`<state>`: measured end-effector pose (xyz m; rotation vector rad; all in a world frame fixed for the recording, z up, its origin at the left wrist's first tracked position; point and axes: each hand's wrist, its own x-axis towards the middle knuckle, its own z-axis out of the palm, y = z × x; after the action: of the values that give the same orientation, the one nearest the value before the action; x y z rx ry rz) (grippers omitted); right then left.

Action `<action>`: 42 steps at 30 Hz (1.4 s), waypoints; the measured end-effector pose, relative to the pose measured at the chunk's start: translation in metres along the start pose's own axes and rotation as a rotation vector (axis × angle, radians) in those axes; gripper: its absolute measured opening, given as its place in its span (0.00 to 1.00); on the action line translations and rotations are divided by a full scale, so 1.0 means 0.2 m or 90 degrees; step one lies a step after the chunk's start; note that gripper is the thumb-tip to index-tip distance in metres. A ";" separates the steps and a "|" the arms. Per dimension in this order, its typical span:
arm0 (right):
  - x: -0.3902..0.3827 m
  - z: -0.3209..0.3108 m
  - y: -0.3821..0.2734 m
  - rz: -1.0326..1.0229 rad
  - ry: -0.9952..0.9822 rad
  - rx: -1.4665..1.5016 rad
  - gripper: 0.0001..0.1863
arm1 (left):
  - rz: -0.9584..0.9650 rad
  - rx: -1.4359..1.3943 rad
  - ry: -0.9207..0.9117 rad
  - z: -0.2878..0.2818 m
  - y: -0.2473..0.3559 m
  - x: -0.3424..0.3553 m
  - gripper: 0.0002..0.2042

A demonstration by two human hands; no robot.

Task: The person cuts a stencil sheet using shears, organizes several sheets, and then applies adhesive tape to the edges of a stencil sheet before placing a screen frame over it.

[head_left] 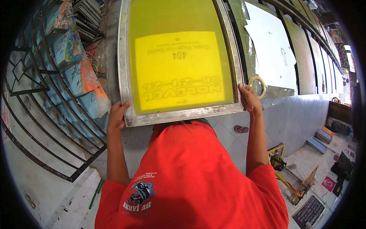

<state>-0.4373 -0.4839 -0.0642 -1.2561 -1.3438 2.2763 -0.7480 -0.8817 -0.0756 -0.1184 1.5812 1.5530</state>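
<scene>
A screen-printing frame (187, 113) with a pale metal border and stretched yellow-green mesh (167, 19) spans the space before me. Through the mesh shows a bright yellow rectangle with faint lettering, which reads upside down. My left hand (117, 115) grips the near left corner, thumb on top and the other fingers mostly hidden beneath. At the near right corner my right hand (250, 98) is closed on the side rail, its thumb over the edge. Just beside that hand lies a roll of tape (257, 87).
A long table on the right bears a white sheet (270, 49) and several panels. Black metal railing (57, 103) curves along the left, by paint-stained blue steps (82, 110). A sandal (241, 129) lies on the tiled floor. Frames and a dark written board (309, 212) sit at lower right.
</scene>
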 end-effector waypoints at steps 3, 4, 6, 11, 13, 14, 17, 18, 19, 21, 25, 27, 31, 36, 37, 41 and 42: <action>0.02 -0.04 0.02 0.007 -0.006 -0.008 0.09 | -0.003 0.000 0.011 0.01 0.01 0.00 0.17; 0.02 -0.04 0.02 0.009 -0.009 -0.013 0.09 | -0.003 -0.002 0.015 0.01 0.00 0.00 0.17; 0.00 -0.03 0.00 0.012 -0.010 -0.020 0.09 | -0.002 -0.007 0.024 -0.01 -0.01 0.01 0.17; 0.02 -0.06 0.03 0.008 0.008 -0.040 0.09 | -0.005 0.013 0.019 -0.02 -0.01 0.01 0.16; 0.00 -0.01 0.01 -0.002 0.022 -0.044 0.09 | -0.010 0.016 0.020 -0.03 -0.03 0.02 0.16; 0.00 -0.02 0.02 0.002 0.016 -0.055 0.11 | -0.010 0.016 0.022 -0.03 -0.03 0.02 0.16; 0.02 -0.07 0.03 0.002 0.012 -0.075 0.14 | -0.005 0.000 0.025 -0.01 -0.01 0.00 0.16; 0.03 -0.07 0.04 -0.007 0.018 -0.072 0.14 | -0.003 -0.008 0.027 0.01 0.00 -0.01 0.16; 0.03 -0.07 0.05 -0.015 0.024 -0.069 0.14 | -0.005 -0.017 0.024 0.02 -0.01 -0.01 0.16; 0.00 -0.01 0.01 -0.016 0.019 -0.060 0.14 | -0.006 -0.032 0.025 0.01 -0.01 -0.01 0.17; 0.04 -0.13 0.08 0.001 0.013 -0.065 0.13 | -0.013 -0.024 0.015 0.01 0.00 0.00 0.17; 0.03 -0.08 0.06 -0.010 0.015 -0.037 0.12 | -0.011 -0.012 0.025 0.01 0.00 0.00 0.17; 0.02 -0.04 0.03 0.001 0.011 -0.036 0.11 | -0.016 -0.021 0.035 0.00 -0.01 0.00 0.17; 0.02 -0.06 0.03 0.009 0.028 -0.071 0.11 | -0.019 -0.031 0.039 0.02 0.00 0.00 0.16; 0.02 -0.07 0.03 0.009 0.023 -0.073 0.11 | -0.017 -0.032 0.038 0.02 0.00 0.00 0.16; 0.02 -0.07 0.04 0.001 0.018 -0.075 0.12 | -0.013 -0.040 0.031 0.00 -0.02 0.01 0.17; 0.02 -0.07 0.04 -0.001 0.021 -0.073 0.12 | -0.013 -0.042 0.029 0.00 -0.02 0.01 0.17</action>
<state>-0.4270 -0.4781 -0.0752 -1.3215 -1.4823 2.1950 -0.7470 -0.8822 -0.0806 -0.2072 1.5600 1.5964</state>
